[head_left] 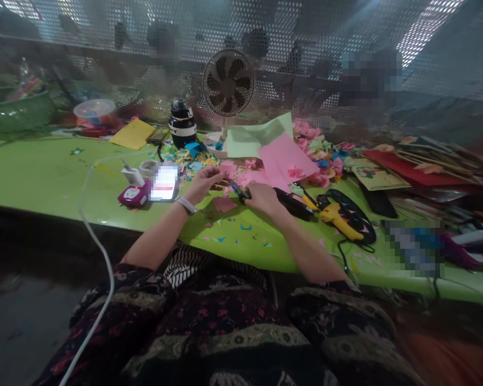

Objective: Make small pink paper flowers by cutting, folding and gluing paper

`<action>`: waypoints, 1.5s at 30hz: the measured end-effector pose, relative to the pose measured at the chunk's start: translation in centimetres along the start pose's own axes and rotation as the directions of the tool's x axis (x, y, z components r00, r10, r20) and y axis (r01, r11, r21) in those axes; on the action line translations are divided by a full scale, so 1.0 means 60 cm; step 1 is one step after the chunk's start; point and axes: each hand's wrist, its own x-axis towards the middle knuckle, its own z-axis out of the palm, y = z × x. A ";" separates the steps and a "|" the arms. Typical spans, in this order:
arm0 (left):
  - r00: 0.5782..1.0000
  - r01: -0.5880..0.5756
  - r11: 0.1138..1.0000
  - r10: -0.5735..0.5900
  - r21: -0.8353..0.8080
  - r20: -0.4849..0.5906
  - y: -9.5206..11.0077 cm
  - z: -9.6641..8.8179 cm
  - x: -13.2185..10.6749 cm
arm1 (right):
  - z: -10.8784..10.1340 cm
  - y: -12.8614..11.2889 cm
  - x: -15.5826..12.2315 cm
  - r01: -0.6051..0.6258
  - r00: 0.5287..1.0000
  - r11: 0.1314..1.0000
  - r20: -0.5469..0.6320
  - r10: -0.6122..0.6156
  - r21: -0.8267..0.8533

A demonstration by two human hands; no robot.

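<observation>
My right hand is closed around a pair of scissors, whose blades point left toward my other hand. My left hand, with a pale band at the wrist, has its fingers pinched together near the blade tips. What it pinches is too small to make out against the pink paper pieces behind. A small pink paper square lies on the green table just below the hands. Larger pink sheets and a pale green sheet rest beyond them.
A phone, a purple device and a black bottle stand to the left. Behind is a fan. Paper flowers and a yellow glue gun with its cord lie right. A white cable hangs over the front edge.
</observation>
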 end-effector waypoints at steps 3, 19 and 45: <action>1.000 0.009 1.000 -0.009 0.010 -0.022 -0.001 -0.001 0.001 | -0.004 0.000 0.002 -0.031 0.999 0.999 0.041 0.030 0.021; 0.999 -0.011 0.996 0.007 -0.089 -0.049 0.005 0.007 -0.004 | -0.035 0.000 -0.008 -0.076 0.977 0.992 0.206 0.054 0.098; 0.987 0.037 0.976 -0.070 -0.215 -0.147 0.023 0.021 -0.010 | -0.019 -0.005 -0.003 0.054 0.998 0.534 -0.059 -0.008 0.844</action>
